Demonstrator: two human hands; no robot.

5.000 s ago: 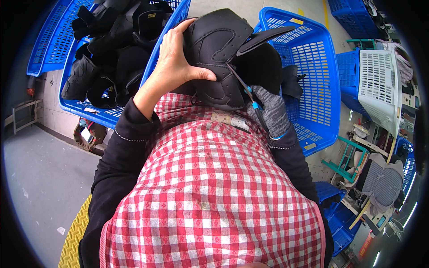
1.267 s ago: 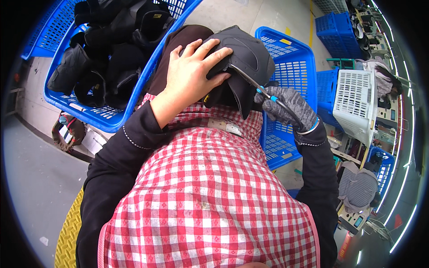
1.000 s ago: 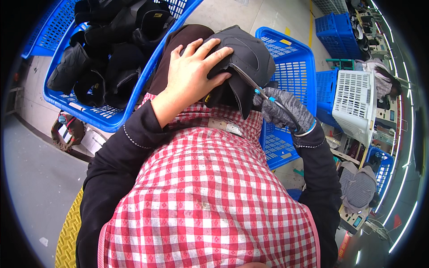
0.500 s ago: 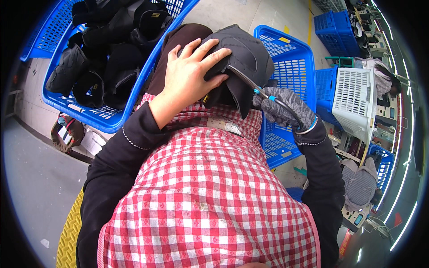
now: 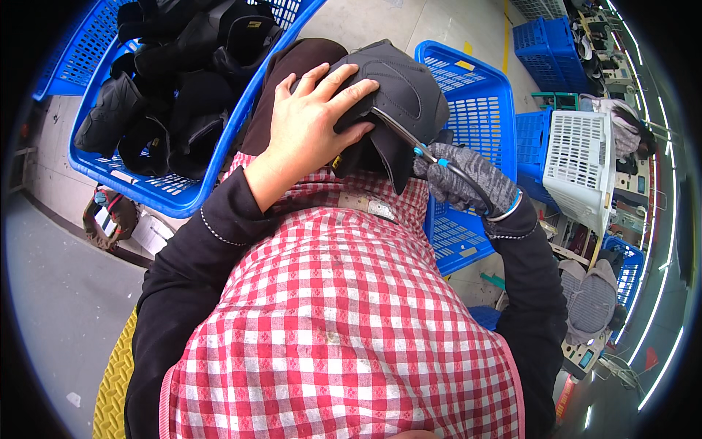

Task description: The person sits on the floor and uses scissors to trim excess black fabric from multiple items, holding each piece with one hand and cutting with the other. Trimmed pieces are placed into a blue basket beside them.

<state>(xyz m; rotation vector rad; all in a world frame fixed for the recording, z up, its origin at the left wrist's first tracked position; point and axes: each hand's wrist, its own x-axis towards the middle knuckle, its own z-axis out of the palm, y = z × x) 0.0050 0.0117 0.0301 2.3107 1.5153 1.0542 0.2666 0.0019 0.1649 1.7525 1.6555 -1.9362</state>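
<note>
A black stitched shoe upper (image 5: 398,80) lies across my lap, its opening edge facing me. My left hand (image 5: 311,113), bare, grips the upper from above, with spread fingers over its left side and the thumb by the opening. In a grey knit glove, my right hand (image 5: 468,175) is closed round the handles of a pair of scissors (image 5: 395,126). The scissors have light blue parts near the pivot, and their blades lie along the upper's opening edge. Whether the blade tips touch material is hard to see. The glove hides part of the handles.
A blue basket (image 5: 197,194) of black uppers stands at my left. Another blue basket (image 5: 504,102) is close by my right hand. Further right are a white crate (image 5: 581,154), stacked blue crates (image 5: 552,55) and a person's sleeve and head. A red checked apron (image 5: 336,307) covers my lap.
My right hand and the scissors have shifted very slightly to the right, and the blades look closer together. The left hand and the upper stay in place.
</note>
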